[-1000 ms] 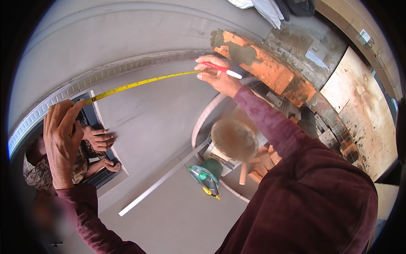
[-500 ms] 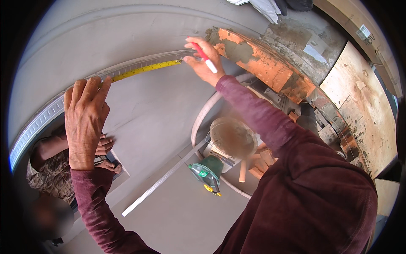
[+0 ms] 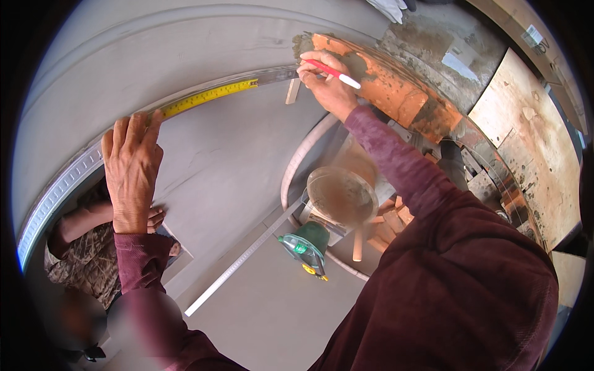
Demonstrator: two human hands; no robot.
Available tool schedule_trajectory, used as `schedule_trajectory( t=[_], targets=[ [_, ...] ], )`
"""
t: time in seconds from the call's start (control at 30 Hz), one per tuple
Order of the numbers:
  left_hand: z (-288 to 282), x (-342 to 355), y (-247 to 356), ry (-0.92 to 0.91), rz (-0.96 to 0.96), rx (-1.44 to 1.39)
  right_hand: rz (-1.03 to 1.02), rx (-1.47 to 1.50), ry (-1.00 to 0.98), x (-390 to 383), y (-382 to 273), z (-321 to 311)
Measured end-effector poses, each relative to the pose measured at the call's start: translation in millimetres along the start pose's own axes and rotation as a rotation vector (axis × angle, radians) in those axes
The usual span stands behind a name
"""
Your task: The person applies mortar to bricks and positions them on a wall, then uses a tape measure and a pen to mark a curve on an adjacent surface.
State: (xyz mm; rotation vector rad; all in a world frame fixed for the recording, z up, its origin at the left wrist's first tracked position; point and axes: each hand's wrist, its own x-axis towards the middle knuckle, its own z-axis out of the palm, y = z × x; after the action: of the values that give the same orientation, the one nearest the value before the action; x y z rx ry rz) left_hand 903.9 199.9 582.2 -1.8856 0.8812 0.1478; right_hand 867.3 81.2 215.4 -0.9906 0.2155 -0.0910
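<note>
My left hand [image 3: 131, 167] is closed over the near end of a yellow tape measure [image 3: 210, 96], pressing it against a long metal strip [image 3: 60, 171] that curves in the fisheye view. Its case is not visible behind the fingers. The tape's far end, with its hook, lies along the strip, short of my right hand. Between the fingers of my right hand [image 3: 331, 86] is a red pen with a white end [image 3: 332, 73]. That hand is beside the strip's far end, close to orange bricks [image 3: 396, 99] smeared with mortar.
Below stand a dirty round bucket [image 3: 341, 195] and a green bucket [image 3: 312, 238] with a bottle in it. A long pale straightedge [image 3: 241, 263] slants across the floor. Another person [image 3: 83, 247] is at lower left, hands near my left forearm. A stained board [image 3: 526, 148] lies at right.
My right hand has moved right, off the tape's end toward the bricks, with the pen turned flatter. My left hand stays on the tape. A short wooden piece now shows under the strip.
</note>
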Motion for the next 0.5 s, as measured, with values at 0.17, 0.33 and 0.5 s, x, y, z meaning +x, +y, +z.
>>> schedule_trajectory(
  t=[0.17,0.33,0.5],
  targets=[
    [3.5,2.3,4.1,0.017,-0.015,0.013,0.038,0.054,0.036,4.7,3.1,-5.4],
    [3.7,3.3,7.3,-0.003,-0.029,0.048,0.041,0.067,0.025,4.6,-5.4,-6.4],
    [-0.5,2.0,7.4,-0.016,-0.030,0.094,0.023,0.050,0.002,7.3,-11.3,0.1]
  ],
)
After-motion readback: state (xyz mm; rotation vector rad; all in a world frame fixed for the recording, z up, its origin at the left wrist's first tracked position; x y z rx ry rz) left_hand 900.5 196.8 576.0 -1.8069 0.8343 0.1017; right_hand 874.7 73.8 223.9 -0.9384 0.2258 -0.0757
